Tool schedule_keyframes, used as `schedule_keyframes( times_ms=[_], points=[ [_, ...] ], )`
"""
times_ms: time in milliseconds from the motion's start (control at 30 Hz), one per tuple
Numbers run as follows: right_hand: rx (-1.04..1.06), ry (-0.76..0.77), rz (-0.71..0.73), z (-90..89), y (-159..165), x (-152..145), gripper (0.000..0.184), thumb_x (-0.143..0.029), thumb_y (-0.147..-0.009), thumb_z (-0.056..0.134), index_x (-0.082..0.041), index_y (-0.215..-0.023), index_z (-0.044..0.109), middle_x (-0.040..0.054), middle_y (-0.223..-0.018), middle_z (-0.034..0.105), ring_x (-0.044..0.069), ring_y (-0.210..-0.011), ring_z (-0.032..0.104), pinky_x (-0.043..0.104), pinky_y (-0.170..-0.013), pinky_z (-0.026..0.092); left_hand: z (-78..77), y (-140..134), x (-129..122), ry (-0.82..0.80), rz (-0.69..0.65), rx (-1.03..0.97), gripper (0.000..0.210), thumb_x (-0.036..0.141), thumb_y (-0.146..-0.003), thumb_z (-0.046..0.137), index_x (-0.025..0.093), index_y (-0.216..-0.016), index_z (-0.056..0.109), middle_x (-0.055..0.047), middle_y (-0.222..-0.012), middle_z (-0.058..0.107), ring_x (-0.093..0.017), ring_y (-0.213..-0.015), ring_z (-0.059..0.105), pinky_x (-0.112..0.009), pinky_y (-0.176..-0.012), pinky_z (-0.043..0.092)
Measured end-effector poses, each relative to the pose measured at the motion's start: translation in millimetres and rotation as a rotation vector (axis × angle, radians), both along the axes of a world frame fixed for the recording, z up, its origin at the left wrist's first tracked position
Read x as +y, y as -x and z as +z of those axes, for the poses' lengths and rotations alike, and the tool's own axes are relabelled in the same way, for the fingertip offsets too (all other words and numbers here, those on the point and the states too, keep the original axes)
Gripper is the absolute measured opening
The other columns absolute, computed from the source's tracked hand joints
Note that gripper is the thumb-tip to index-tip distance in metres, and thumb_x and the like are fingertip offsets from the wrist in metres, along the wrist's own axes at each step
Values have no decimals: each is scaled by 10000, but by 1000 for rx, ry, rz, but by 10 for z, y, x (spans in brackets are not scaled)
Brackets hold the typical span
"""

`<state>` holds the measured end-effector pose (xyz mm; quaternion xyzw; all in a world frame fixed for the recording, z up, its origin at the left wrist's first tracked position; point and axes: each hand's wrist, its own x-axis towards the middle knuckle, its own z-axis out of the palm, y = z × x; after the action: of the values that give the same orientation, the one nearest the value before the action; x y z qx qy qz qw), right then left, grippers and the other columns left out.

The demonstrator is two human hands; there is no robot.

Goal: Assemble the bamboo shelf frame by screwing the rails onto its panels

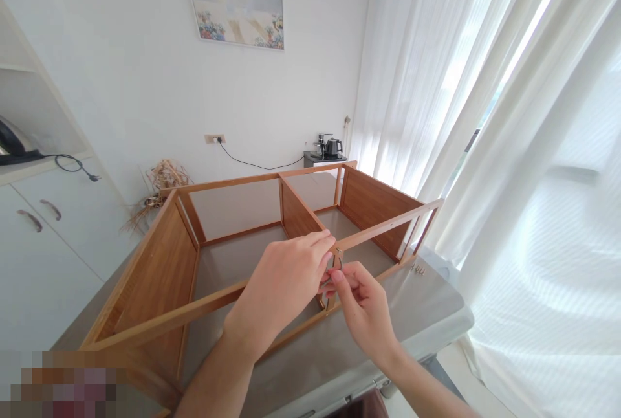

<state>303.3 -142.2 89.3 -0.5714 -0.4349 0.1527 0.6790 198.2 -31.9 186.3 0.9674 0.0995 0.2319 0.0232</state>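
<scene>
A wooden frame [383,229] with brown panels lies on a grey-topped table. My left hand [291,269] is closed over its near rail by the middle joint, the fingers bent down around the wood; the fingertips are partly hidden. Just right of it, my right hand [365,298] pinches a thin bent metal hex key [341,264] between thumb and fingers, close to the joint. A small metal fitting [338,250] shows on top of the rail there. Several screws [418,269] stand on the tabletop to the right.
The table's rounded front edge [436,334] runs below my hands. White curtains [543,263] hang at right. A black kettle [334,147] stands behind the frame, its cord running to a wall socket [213,138]. Dried plants [167,175] and a white cabinet [43,243] are at left.
</scene>
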Motion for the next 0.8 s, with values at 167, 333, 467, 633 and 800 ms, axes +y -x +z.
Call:
schedule_keyframes(
  times_ms=[167,333,467,633,800],
  points=[
    [-425,40,-182,11,-184,-142,147,-279,-975,537,-234,-1041,659,42,-918,732,170,-843,689,278,-767,542,-8,1,4,2,2,-10,318,248,-1016,390,269,-1252,603,-17,-1213,695,-181,-1014,692,-275,-807,536],
    [-779,50,-261,102,-527,-265,144,-201,-960,555,-241,-1051,659,42,-924,686,170,-815,622,295,-713,486,-18,8,6,-6,0,-19,298,252,-1013,409,273,-1223,620,-10,-1199,698,-175,-1004,696,-275,-816,543],
    [-914,81,-205,182,-630,-285,164,-167,-959,550,-244,-1073,640,33,-891,660,169,-797,575,315,-712,452,-24,12,4,-15,-1,-20,293,248,-1013,410,274,-1222,614,-10,-1197,697,-179,-1005,695,-276,-809,546],
    [-944,83,-180,247,-612,-258,160,-157,-957,553,-236,-1072,631,30,-868,639,165,-786,551,310,-691,435,-29,7,11,-24,3,-18,289,244,-1015,398,260,-1211,611,-21,-1183,697,-184,-1004,694,-283,-806,546],
    [-940,104,-165,279,-613,-258,158,-161,-965,542,-234,-1067,638,24,-831,618,158,-760,538,297,-665,428,-36,4,23,-24,-1,-28,306,232,-1021,378,248,-1237,593,-34,-1164,701,-184,-989,697,-286,-808,543]
  ],
)
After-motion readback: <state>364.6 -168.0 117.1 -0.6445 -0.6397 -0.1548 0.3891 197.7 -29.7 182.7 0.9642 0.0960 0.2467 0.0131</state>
